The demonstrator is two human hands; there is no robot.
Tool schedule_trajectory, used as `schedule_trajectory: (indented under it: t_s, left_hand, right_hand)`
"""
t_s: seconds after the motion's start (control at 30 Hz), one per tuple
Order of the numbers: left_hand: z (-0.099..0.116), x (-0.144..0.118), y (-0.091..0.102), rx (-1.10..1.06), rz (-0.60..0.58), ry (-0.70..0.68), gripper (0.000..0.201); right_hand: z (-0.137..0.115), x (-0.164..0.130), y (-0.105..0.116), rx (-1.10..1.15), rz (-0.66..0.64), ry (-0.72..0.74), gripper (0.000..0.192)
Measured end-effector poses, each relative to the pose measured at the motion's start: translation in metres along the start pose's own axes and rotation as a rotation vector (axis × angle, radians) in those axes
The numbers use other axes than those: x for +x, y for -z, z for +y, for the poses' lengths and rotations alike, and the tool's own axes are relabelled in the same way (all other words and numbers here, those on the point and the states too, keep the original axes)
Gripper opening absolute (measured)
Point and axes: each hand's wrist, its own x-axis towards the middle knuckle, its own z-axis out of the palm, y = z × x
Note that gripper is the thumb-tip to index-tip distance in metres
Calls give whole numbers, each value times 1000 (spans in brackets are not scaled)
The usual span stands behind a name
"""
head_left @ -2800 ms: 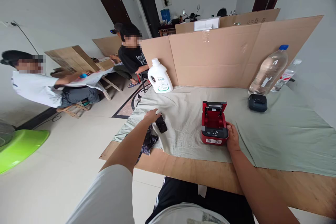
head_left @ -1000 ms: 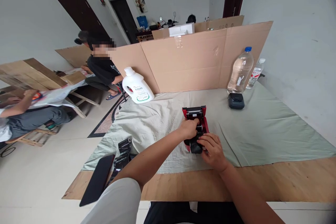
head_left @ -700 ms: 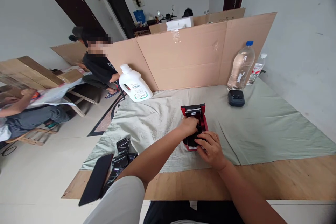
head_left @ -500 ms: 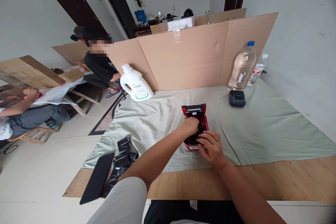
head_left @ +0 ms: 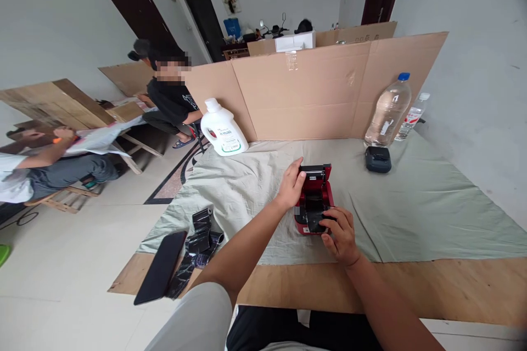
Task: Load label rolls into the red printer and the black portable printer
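Your left hand (head_left: 291, 185) rests against the left side of the red printer (head_left: 315, 200), fingers loosely spread up toward its raised lid (head_left: 315, 171), touching rather than gripping. Your right hand (head_left: 341, 233) sits at the printer's near right corner, fingers curled over the black front panel; your palm covers that corner, so you cannot tell how firmly it holds. The hands are apart, one on each side of the printer.

The printer stands on the grey-green cloth (head_left: 411, 214) near the middle of the table, lid tilted open toward the cardboard wall (head_left: 321, 93). The inside looks dark; what lies in it is hard to make out.

Left of you, a black phone (head_left: 161, 266) lies at the table's near edge, partly over the bare wood (head_left: 453, 290), with crumpled black wrapping (head_left: 197, 241) just beside it. A white jug (head_left: 222, 130) stands at the cloth's far left corner. A small black device (head_left: 377, 159) sits far right, in front of a clear bottle (head_left: 387, 111); a smaller bottle (head_left: 409, 118) behind it is partly hidden.

Two other people sit at left, one cut off by the frame edge. Things behind the cardboard are too small to identify.
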Motion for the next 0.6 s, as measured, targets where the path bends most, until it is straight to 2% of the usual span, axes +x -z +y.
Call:
schedule_trajectory:
  t_s: [0.1,0.3,0.43,0.6]
  left_hand:
    - [-2,-15,-2,-99,-15,-24,50]
    - [12,-66,1,-174,27,-78,45]
    - [11,-92,-10,-158,81,-42,39]
    - [7,-102,-26,-132,182,-92,35]
  right_hand:
    - [2,-3,-1,-25,20,-13,19]
    - [2,-2,-3,-93,81,-40,19]
    - [5,1,-7,-37,82,-64,39]
    - [8,0,-12,-43,43,-110,55]
